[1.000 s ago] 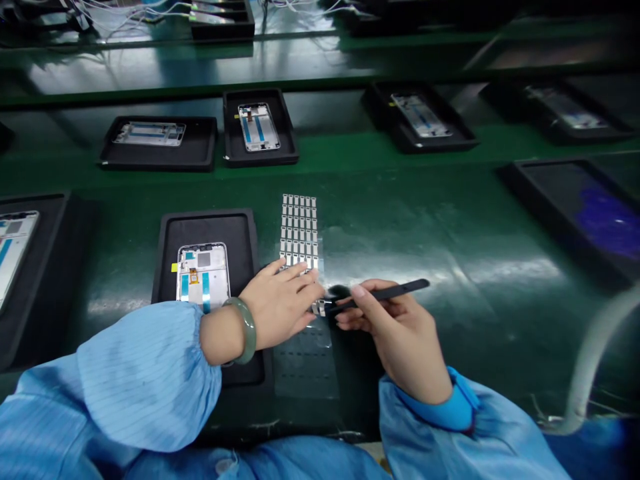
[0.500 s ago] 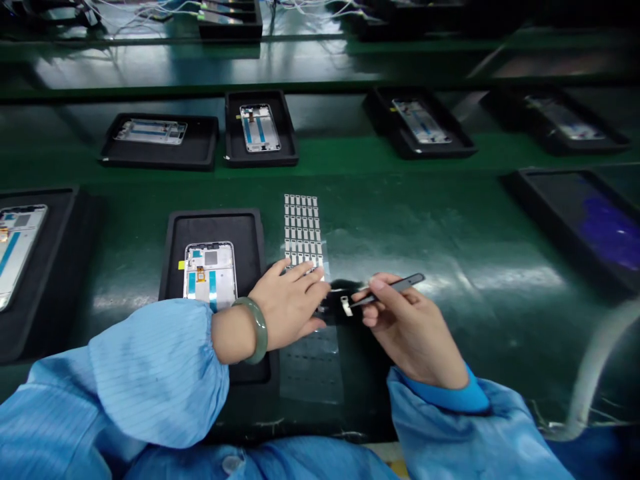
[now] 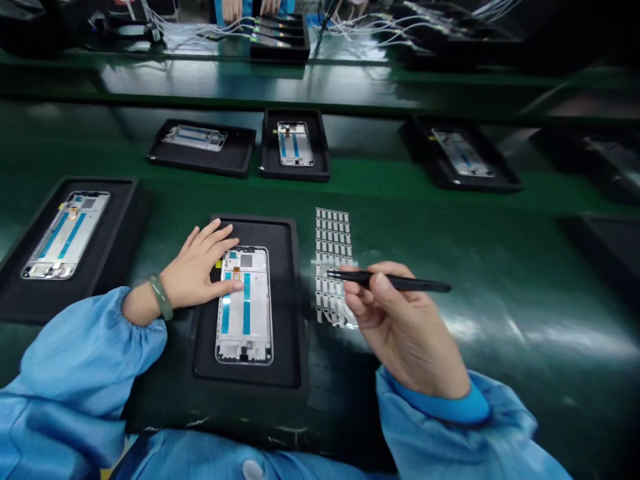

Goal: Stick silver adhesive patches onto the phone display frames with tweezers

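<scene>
A phone frame (image 3: 245, 307) with blue strips lies in a black tray (image 3: 280, 347) in front of me. My left hand (image 3: 200, 270), with a green bangle on the wrist, rests flat on the tray's left side, fingertips touching the frame's upper left edge. My right hand (image 3: 400, 320) holds black tweezers (image 3: 390, 282) level, their tip over a sheet of small grey stickers (image 3: 333, 263) to the right of the tray. A small pale piece sits at the tweezer tip.
Another tray with a frame (image 3: 67, 233) sits at the left. Further trays with frames (image 3: 295, 143) (image 3: 195, 139) (image 3: 463, 153) lie on the green conveyor (image 3: 450, 233) behind. Another person's hands (image 3: 245, 8) work among cables at the far top.
My left hand left the sticker sheet and moved left onto the tray and frame. The right hand raised the tweezers above the sheet. The view shifted, so the tray sits more central.
</scene>
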The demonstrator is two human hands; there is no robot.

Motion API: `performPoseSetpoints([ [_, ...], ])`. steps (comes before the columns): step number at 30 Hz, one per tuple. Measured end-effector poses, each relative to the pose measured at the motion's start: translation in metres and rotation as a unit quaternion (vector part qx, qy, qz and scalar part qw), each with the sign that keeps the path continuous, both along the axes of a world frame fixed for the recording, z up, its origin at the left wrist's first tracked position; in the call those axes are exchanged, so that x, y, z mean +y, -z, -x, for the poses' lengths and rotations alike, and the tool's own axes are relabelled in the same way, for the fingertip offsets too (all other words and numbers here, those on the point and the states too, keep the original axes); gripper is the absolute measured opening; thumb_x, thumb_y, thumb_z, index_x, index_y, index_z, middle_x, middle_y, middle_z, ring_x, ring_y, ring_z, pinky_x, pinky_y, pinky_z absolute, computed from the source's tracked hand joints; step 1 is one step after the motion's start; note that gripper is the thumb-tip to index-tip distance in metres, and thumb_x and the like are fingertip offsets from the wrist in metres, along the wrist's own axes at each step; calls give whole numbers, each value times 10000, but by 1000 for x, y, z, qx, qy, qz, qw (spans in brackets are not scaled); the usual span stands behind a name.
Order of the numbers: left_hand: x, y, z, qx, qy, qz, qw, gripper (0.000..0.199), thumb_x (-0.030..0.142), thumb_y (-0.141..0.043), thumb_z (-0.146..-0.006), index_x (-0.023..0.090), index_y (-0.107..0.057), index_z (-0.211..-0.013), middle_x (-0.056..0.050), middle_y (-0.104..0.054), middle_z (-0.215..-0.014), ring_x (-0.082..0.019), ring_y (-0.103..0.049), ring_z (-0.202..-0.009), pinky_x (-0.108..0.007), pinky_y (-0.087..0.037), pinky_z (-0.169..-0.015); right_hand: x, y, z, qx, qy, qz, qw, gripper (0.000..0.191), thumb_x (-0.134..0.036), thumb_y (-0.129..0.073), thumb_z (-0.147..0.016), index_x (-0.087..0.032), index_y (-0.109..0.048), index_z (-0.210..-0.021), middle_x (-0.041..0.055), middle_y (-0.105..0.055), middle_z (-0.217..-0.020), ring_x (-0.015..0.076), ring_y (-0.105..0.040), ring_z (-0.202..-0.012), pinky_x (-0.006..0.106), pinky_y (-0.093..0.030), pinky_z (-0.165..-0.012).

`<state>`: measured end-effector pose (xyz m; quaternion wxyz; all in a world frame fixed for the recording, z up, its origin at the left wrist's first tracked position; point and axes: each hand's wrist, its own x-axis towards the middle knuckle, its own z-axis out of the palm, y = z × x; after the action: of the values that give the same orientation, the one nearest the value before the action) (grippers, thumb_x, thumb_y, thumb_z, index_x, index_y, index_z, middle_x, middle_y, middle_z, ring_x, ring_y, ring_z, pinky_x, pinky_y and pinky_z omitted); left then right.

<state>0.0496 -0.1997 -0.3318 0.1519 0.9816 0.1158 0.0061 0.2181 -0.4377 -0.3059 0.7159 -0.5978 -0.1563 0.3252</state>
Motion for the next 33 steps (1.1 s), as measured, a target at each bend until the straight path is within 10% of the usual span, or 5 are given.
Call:
performPoseSetpoints([
  [14, -41, 9, 37, -121, -2, 103, 987, 670, 481, -562, -838, 99, -311, -1328, -191, -327, -1429, -295, -172, -1388, -508, -287, -1102, 81, 14, 56, 12, -3, 48, 999, 346, -311, -766, -678, -197, -488, -849, -14, -689, -716, 162, -697, -609, 254, -600, -575],
  [20, -38, 10, 34, -170, -16, 135, 976, 242, 275, -532, -871, 152, -480, -1073, -132, -522, -1192, -263, -377, -1279, -487, -365, -1048, 85, 19, 58, -77, -23, 99, 992, 275, -318, -737, -722, -202, -507, -819, -9, -669, -647, 190, -699, -604, 282, -609, -562],
  [33, -40, 6, 33, -170, -14, 138, 976, 247, 259, -567, -863, 94, -519, -1040, -141, -536, -1156, -256, -370, -1273, -437, -355, -1061, 82, 20, 57, -107, -41, 116, 987, 237, -289, -724, -747, -208, -517, -829, -3, -683, -654, 166, -696, -598, 224, -596, -553],
])
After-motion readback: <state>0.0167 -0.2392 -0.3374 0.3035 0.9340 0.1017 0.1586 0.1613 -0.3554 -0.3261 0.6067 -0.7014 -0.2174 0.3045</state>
